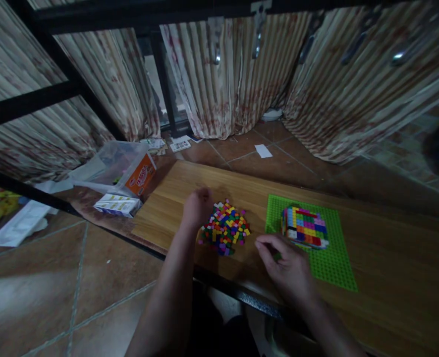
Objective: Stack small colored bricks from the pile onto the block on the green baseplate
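Note:
A heap of small multicoloured toy bricks lies on the wooden bench. At its left edge is my left hand, fingers curled in and slightly blurred; whatever they may hold is hidden. To the right of the heap, my right hand has thumb and forefinger pinched together, and I cannot make out anything between them. That hand overlaps the near left corner of a green studded baseplate. On the plate stands a block-shaped build of multicoloured bricks, just beyond my right hand.
The wooden bench top has a dark metal front edge. Left of it are a clear plastic bin with an orange label and a white box. Papers lie on the tiled floor. Striped curtains hang behind.

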A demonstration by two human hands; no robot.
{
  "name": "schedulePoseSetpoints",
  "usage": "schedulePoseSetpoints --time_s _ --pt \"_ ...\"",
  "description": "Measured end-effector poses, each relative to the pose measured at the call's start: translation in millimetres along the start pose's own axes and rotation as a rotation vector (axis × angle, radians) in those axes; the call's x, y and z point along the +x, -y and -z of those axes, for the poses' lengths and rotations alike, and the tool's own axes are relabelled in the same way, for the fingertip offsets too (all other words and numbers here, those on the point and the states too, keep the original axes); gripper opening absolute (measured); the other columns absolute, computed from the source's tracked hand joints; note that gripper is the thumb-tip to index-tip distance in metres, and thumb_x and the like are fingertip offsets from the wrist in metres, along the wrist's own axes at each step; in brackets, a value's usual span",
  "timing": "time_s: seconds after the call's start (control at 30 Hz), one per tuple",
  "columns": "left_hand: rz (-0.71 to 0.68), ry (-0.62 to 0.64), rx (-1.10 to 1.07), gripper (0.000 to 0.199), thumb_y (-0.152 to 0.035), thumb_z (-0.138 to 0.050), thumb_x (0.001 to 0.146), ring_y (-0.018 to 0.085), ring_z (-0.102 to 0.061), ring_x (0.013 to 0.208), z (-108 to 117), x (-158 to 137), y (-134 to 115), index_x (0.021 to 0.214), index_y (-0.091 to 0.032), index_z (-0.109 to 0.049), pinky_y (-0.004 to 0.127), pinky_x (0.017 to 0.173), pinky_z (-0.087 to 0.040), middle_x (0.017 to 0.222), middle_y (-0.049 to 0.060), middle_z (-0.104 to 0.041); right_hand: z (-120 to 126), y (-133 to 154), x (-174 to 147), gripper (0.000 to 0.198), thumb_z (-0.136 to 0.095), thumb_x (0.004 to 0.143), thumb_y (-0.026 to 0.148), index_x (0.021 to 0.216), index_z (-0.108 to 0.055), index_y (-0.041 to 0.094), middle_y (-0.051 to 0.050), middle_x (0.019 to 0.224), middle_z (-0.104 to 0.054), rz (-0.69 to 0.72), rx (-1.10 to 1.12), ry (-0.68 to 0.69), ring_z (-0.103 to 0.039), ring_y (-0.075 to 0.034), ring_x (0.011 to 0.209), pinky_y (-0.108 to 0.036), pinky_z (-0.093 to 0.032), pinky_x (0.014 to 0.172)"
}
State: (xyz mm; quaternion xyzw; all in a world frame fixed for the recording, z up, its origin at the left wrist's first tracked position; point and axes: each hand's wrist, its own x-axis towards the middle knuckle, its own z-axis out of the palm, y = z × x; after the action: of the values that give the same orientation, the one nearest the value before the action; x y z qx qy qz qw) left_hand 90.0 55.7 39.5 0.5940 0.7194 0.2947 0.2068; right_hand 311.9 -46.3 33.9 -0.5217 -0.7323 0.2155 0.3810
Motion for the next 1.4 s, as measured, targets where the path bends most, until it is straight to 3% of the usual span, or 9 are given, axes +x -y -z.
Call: schedulePoseSetpoints --time_s 0.1,0.23,0.5,0.77,1.4 --pt "-0.067 0.069 0.209 0.025 -0.014 -0.047 0.08 0.018 -0.064 0.085 -6 -3 -5 0.088 -0.018 -0.071 0.028 0.079 -0.047 0.09 0.008 -0.069 -1 -1 0 0.012 -0.053 0.09 0.025 0.085 -0.063 0.023 0.001 0.08 -0.065 -0.007 -0.011 0.005 -0.061 -0.013 0.071 -0.024 -0.045 0.067" --pt "-0.121 0.105 0.301 0.03 -0.009 -0.045 0.078 0.019 -0.063 0.089 -12 -5 -7 0.088 -0.019 -0.072 0.027 0.084 -0.047 0.09 0.009 -0.067 -1 -2 0 0.012 -0.053 0.09 0.026 0.085 -0.063 0.023 0.001 0.079 -0.065 -0.018 -0.02 0.003 -0.061 -0.013 0.07 -0.024 -0.045 0.067" --pt "-0.114 0.169 0.265 0.029 -0.008 -0.05 0.075 0.018 -0.064 0.088 -4 -5 -6 0.093 -0.016 -0.072 0.027 0.086 -0.048 0.096 0.01 -0.067 3 -3 0 0.013 -0.051 0.09 0.026 0.084 -0.063 0.022 0.0 0.079 -0.065 -0.032 -0.03 0.002 -0.061 -0.013 0.07 -0.025 -0.045 0.067" --pt "-0.155 0.181 0.265 0.024 -0.009 -0.048 0.075 0.02 -0.063 0.085 -5 -3 -6 0.08 -0.014 -0.071 0.029 0.083 -0.048 0.087 0.011 -0.068 3 -2 0 0.015 -0.05 0.09 0.026 0.084 -0.063 0.022 -0.001 0.081 -0.067 -0.031 -0.034 -0.007 -0.063 -0.014 0.073 -0.025 -0.047 0.068" --pt "-0.2 0.188 0.275 0.016 -0.012 -0.051 0.073 0.019 -0.061 0.078 -5 1 0 0.073 -0.015 -0.067 0.028 0.077 -0.047 0.083 0.01 -0.065 7 -2 2 0.014 -0.049 0.089 0.019 0.08 -0.061 0.023 0.0 0.078 -0.065 -0.021 -0.007 -0.021 -0.061 -0.013 0.071 -0.024 -0.046 0.068"
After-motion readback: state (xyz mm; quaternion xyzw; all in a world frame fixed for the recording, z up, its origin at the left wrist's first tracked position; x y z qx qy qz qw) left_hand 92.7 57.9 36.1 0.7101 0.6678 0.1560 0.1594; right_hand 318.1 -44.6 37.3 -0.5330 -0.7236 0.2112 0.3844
